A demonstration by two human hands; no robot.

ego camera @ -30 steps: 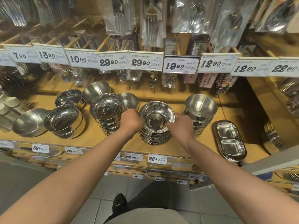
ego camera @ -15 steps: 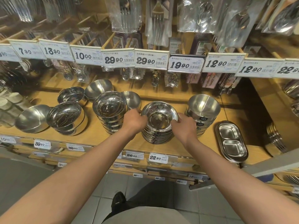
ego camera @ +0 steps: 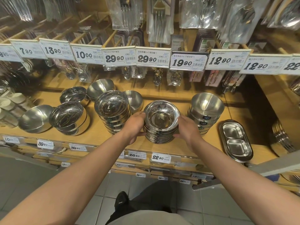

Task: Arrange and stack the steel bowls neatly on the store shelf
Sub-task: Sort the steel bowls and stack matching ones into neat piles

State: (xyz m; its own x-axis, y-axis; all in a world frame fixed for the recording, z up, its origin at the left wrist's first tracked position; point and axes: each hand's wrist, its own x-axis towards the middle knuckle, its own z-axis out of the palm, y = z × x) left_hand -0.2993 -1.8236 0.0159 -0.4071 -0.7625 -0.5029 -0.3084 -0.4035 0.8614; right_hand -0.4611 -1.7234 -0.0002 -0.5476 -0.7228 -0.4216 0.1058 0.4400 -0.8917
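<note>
Two hands, left (ego camera: 134, 125) & right (ego camera: 186, 127), grip shallow-bowl stack (ego camera: 160, 122) from opp. sides on shelf (ego camera: 97, 137).

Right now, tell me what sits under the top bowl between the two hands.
Under the top bowl lies a stack of matching bowls, only their rims showing; their insides are covered. Left hand and right hand flank it.

A: Lighting? Warm, fairly bright, overhead; glare on the steel bowls (ego camera: 161, 113) and plastic cutlery packets (ego camera: 159, 20).
B: Faults? Wide-angle bending at edges; corners soft; dark shadow in the right shelf recess (ego camera: 253, 101).
</note>
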